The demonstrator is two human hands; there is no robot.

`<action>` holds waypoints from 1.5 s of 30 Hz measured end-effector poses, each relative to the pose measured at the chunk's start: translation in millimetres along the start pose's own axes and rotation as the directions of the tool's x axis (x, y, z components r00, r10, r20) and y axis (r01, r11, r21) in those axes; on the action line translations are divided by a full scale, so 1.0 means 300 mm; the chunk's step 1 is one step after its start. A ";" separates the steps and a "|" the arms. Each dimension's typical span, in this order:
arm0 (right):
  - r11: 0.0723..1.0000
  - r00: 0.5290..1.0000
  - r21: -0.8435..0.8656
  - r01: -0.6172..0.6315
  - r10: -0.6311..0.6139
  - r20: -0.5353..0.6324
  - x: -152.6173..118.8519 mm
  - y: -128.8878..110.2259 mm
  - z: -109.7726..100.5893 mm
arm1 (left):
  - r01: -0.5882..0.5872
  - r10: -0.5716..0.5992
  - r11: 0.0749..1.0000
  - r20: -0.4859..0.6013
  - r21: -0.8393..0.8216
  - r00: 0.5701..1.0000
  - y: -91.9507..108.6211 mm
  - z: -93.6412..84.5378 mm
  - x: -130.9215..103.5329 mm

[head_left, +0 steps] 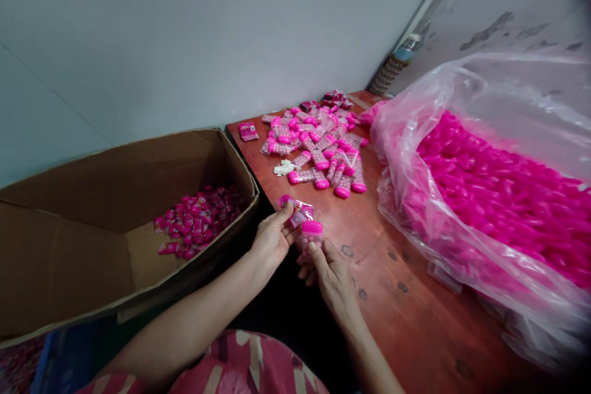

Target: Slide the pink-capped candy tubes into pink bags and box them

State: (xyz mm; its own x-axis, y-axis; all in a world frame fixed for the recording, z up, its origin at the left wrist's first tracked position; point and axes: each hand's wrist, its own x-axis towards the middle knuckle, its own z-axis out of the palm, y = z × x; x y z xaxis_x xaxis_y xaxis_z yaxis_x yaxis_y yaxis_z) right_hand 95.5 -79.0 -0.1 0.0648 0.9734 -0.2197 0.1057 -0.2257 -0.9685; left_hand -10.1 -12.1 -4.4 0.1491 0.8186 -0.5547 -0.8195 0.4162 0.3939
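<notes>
My left hand [274,237] pinches a shiny pink printed wrapper [302,212] between thumb and fingers. Just right of it, my right hand [330,271] grips a small clear container with a pink cap [312,229], cap end up. The container's top touches or overlaps the wrapper's lower edge; which one cannot be told. Both hands are over the near left edge of the red table [369,240]. Beyond them lies a pile of similar pink-capped containers [323,141], with a crumpled white scrap [285,167] at its left side.
An open cardboard box [69,234] at the left holds pink wrapped packets [198,221]. A large clear plastic bag [406,197] full of pink pieces [503,197] covers the right side. One flat packet [248,131] lies near the table's back corner. A bottle [394,66] stands behind.
</notes>
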 end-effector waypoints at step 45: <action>0.909 0.990 0.411 -0.073 0.016 0.140 0.008 0.054 0.001 | 0.020 -0.227 0.861 0.349 0.508 0.909 0.004 -0.025 -0.042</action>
State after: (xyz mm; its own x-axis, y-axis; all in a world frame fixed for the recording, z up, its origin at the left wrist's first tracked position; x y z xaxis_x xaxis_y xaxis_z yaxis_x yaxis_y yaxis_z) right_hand 97.1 -80.3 -16.2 -0.0730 0.9656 -0.2496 -0.3168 -0.2597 -0.9122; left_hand -17.1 -24.9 -2.4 0.5146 0.7879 -0.3382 -0.4214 0.5759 0.7005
